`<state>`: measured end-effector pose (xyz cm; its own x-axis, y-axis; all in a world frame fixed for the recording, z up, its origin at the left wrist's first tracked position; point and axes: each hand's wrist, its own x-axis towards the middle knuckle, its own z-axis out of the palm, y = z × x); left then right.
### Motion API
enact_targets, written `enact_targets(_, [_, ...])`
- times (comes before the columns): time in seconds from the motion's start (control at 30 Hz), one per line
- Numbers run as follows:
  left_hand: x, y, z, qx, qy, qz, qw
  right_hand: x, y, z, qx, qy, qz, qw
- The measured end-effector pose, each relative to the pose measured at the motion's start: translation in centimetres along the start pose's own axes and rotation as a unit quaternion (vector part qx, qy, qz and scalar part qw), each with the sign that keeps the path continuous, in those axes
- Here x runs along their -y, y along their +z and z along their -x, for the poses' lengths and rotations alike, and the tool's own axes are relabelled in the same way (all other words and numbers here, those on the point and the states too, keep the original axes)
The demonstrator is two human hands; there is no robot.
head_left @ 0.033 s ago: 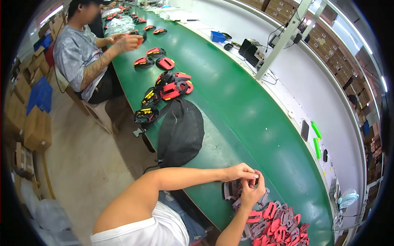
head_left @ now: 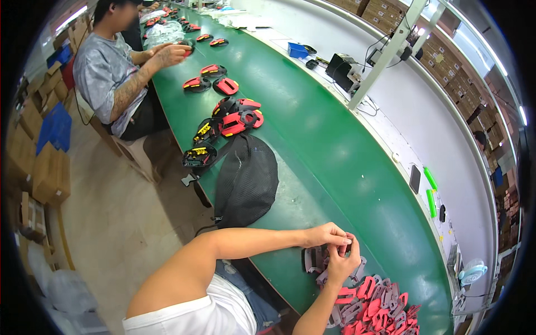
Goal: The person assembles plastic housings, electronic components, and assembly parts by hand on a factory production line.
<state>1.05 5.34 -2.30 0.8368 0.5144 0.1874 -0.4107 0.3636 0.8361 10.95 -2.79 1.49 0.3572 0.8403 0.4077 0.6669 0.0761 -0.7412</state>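
Red and grey plastic parts (head_left: 375, 308) lie heaped on the green table (head_left: 329, 167), just beside my right hand (head_left: 341, 263) and nearer to me. My left hand (head_left: 322, 235) meets it; fingertips of both grip a small dark part (head_left: 349, 247), mostly hidden between them. A black bag (head_left: 247, 181) lies left of my left hand.

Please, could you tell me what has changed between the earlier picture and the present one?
Only a little: the co-worker's nearer hand has risen slightly, and the piece in it shows less red. I see nothing newly grasped or released. The wearer's left hand and right hand stay together, their grip mostly hidden; the black bag and the pile of red and grey parts look unchanged.
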Motion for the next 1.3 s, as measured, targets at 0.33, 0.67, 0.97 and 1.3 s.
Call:
enact_targets(0.33, [-0.1, 0.4, -0.1, 0.001, 0.018, 0.013, 1.000, 0.2, 0.4, 0.0, -0.021, -0.023, -0.010, 0.999])
enact_targets(0.67, [-0.3, 0.6, -0.1, -0.005, 0.025, 0.001, 1.000, -0.3, 0.4, 0.0, -0.010, -0.049, 0.009, 0.999])
enact_targets(0.97, [-3.8, 2.8, 2.1, -0.125, 0.037, -0.351, 0.927, -0.3, 0.8, -0.2, 0.013, -0.053, -0.055, 0.997])
enact_targets(1.3, [-16.1, -3.2, 20.1, -0.333, 0.127, -0.727, 0.587, 1.5, 0.5, 0.6, 0.117, -0.077, 0.024, 0.990])
